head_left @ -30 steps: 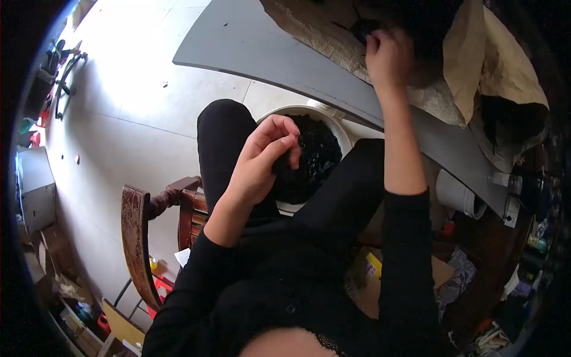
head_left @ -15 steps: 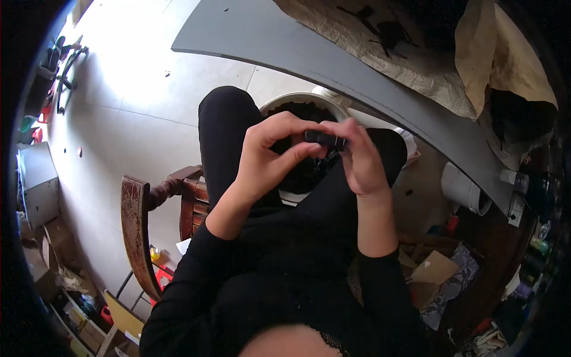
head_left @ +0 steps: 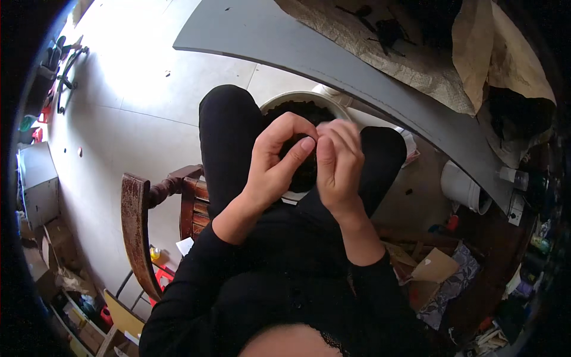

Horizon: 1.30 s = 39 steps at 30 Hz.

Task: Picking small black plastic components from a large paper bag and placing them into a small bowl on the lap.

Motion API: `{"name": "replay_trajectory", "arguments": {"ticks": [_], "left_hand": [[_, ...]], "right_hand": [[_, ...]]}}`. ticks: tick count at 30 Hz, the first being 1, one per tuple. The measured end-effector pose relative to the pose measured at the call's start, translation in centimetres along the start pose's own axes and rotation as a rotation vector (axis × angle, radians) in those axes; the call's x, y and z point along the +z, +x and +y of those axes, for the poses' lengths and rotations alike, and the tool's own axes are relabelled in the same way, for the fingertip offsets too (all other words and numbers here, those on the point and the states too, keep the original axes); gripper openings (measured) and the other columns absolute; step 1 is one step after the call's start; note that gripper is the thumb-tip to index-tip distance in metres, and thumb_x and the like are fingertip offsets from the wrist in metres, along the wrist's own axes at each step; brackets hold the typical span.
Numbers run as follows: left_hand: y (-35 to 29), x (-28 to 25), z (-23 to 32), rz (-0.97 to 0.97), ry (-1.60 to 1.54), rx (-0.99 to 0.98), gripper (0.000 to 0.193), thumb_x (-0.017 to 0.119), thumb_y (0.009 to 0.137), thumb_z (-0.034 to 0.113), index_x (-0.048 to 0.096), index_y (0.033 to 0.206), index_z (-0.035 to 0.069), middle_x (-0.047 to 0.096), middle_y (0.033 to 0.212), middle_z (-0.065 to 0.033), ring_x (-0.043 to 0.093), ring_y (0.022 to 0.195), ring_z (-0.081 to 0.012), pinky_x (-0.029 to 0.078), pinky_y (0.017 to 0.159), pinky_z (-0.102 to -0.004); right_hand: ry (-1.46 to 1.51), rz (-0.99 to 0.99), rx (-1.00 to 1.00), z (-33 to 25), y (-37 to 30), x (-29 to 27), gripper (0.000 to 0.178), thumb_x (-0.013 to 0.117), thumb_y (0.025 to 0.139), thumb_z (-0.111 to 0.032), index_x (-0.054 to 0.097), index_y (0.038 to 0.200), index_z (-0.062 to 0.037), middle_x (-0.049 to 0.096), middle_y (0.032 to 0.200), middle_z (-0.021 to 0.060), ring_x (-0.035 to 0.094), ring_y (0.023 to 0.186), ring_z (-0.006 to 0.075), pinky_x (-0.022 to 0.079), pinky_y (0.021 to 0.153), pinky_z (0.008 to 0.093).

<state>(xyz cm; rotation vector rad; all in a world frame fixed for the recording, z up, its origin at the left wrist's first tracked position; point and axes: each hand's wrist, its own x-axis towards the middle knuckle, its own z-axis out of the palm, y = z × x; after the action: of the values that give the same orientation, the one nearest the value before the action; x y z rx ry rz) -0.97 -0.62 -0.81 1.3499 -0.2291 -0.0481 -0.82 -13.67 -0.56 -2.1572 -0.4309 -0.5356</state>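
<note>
My left hand and my right hand meet at the fingertips above my lap, both closed in a pinch. Between them they hold a small black piece, now almost wholly covered by the fingers; only a dark edge peeks out at the left thumb. The upper fingers of my right hand are smeared by motion. Below the hands, between my knees, stands a pale round bucket filled with many small black pieces. My fingers hide its middle.
A grey tabletop slants across the upper right, bearing a creased woven sack with black parts. A worn wooden chair is at my left. White bucket and cardboard lie to the right; boxes line the left.
The black piece, plainly visible before between both hands, has become mostly covered by the fingers. My right hand has moved left and curled its fingers in toward the left hand.
</note>
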Motion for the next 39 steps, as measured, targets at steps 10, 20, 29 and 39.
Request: {"name": "replay_trajectory", "arguments": {"ticks": [10, 20, 29, 39], "left_hand": [[0.0, 0.3, 1.1, -0.016, 0.623, 0.298, 0.054, 0.069, 0.062, -0.001, 0.051, 0.112, 0.005, 0.055, 0.084, -0.0083, 0.051, 0.059, -0.0176, 0.044, 0.051, -0.027], [0.2, -2.5, 1.1, -0.186, -0.076, 0.023, 0.036, 0.08, 0.063, 0.015, 0.053, 0.082, 0.002, 0.048, 0.087, -0.0025, 0.045, 0.068, -0.0069, 0.039, 0.062, -0.0205], [0.3, -1.0, 1.6, -0.112, 0.339, 0.282, 0.027, 0.076, 0.063, 0.007, 0.058, 0.082, 0.002, 0.058, 0.086, -0.0079, 0.056, 0.076, -0.0177, 0.045, 0.067, -0.0258], [-0.4, 0.6, 1.7, 0.015, 0.253, 0.337, 0.019, 0.071, 0.069, 0.006, 0.056, 0.08, -0.001, 0.057, 0.084, -0.0117, 0.055, 0.076, -0.0204, 0.044, 0.068, -0.0272]], "right_hand": [[0.28, -0.128, 0.39, -1.2, 0.1, -1.6, 0.013, 0.063, 0.081, -0.011, 0.057, 0.088, -0.0014, 0.056, 0.06, 0.0015, 0.053, 0.052, 0.0055, 0.041, 0.047, 0.0203], [1.248, -0.279, 0.636, 0.5, -1.0, -2.7, 0.03, 0.054, 0.089, -0.023, 0.054, 0.102, 0.0035, 0.057, 0.083, 0.0091, 0.056, 0.065, 0.0132, 0.046, 0.059, 0.0219], [1.036, -0.2, 0.391, 0.4, -1.6, -2.6, 0.027, 0.061, 0.085, -0.019, 0.05, 0.102, -0.0001, 0.054, 0.096, 0.0076, 0.051, 0.08, 0.01, 0.041, 0.071, 0.0209], [0.648, 0.058, -0.014, -0.6, -1.7, -1.4, 0.011, 0.055, 0.087, -0.009, 0.054, 0.095, -0.0005, 0.06, 0.091, 0.0138, 0.057, 0.07, 0.0174, 0.046, 0.061, 0.0268]]}}
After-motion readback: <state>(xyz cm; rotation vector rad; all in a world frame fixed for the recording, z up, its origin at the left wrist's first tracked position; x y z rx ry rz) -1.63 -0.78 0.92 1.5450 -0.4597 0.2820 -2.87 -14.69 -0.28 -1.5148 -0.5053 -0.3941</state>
